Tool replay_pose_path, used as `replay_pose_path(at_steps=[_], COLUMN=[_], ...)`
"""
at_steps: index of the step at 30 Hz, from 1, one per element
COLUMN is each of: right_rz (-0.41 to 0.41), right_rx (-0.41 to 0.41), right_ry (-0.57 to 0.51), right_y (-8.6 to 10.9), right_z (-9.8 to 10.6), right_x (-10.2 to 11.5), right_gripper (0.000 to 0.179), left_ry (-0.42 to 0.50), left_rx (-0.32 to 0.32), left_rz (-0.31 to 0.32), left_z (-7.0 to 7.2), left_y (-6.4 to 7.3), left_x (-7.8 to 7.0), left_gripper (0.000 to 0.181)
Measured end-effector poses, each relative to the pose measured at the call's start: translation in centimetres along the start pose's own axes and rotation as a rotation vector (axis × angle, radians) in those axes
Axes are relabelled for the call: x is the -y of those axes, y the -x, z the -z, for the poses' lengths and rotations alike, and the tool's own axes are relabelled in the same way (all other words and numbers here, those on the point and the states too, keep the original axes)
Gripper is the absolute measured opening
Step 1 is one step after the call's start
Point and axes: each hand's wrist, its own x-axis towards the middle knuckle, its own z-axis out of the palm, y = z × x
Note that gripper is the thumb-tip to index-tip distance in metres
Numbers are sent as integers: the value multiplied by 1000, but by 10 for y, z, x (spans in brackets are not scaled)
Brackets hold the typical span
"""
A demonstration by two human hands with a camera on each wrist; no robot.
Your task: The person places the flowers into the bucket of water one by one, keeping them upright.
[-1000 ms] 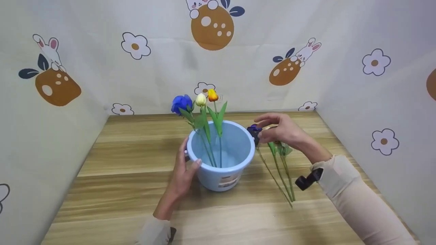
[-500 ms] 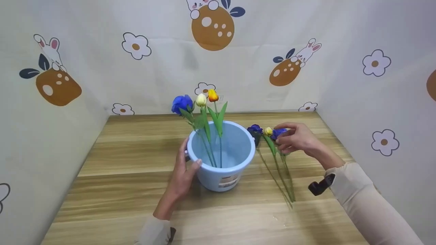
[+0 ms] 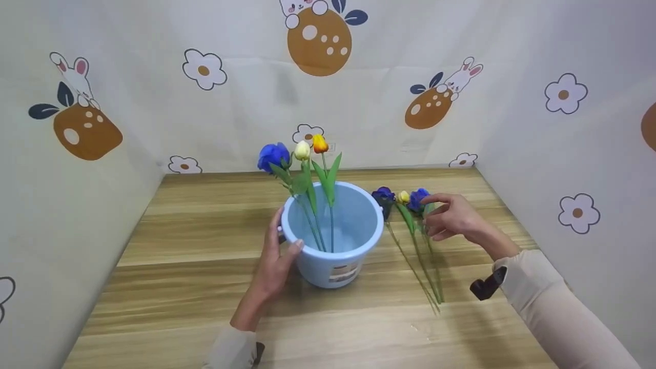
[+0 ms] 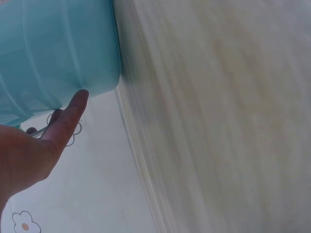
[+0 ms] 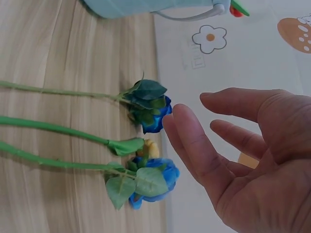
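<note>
A light blue bucket (image 3: 333, 269) stands upright, holding a blue rose (image 3: 274, 157), a cream tulip (image 3: 302, 150) and an orange-yellow tulip (image 3: 320, 143) that lean toward the back. My left hand (image 3: 274, 264) holds its left side, the thumb at the rim and the fingers along the outer wall. Right of it lie a dark blue rose (image 3: 383, 197), a pale yellow tulip (image 3: 403, 197) and another blue rose (image 3: 419, 198). Over this last rose's stem hovers my right hand (image 3: 453, 218), fingers loosely bent and apart, holding nothing; the right wrist view shows the blooms beyond its fingertips.
The wood-grain table (image 3: 195, 287) runs back to a printed cloth (image 3: 246, 113) with rabbits and flowers, which also closes both sides. The bucket's handle (image 5: 194, 15) hangs at its side in the right wrist view.
My right hand has moved right and toward me, from over the dark blue rose to the rightmost blue rose. The left hand, bucket and flowers stay put.
</note>
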Motion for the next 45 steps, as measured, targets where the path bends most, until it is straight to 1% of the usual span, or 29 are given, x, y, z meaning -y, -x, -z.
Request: replay_pose_path(at_steps=[7,13,21,25,28,31,35,37,40,42,44,45], right_rz=[-26,-21,-52,-62,-50,-10,50,67,88,81,77,75], right_rx=[6,18,4,12,26,37,29,26,24,30,33,37], right_ry=[24,49,143,205,262,342,466,512,589,617,639,642], right_y=[0,-2,-4,-5,-5,-6,-9,-10,-11,-11,-10,-10], right_z=[1,0,-6,-9,-13,-16,-20,-22,-25,-27,-28,-29], right_x=[-14,-26,-38,-47,-53,-57,-60,-60,-60,-60,-59,-59], right_gripper=[65,64,58,54,51,50,48,46,41,39,36,36], left_ry=[3,16,8,2,-1,0,5,1,4,6,7,6], left_rx=[5,9,11,7,4,3,6,6,3,1,-1,-2], left_rz=[13,6,11,26,30,36,53,53,12,-16,-31,-25], left_z=[-1,-1,0,-1,-1,-1,-1,-1,-1,0,-1,0], left_y=[0,0,-1,-1,-1,-1,-1,-1,-1,0,0,0], left_x=[-1,-1,-2,-2,-1,-1,-1,-1,0,1,1,1], left_gripper=[82,81,82,82,82,82,81,81,81,80,80,80])
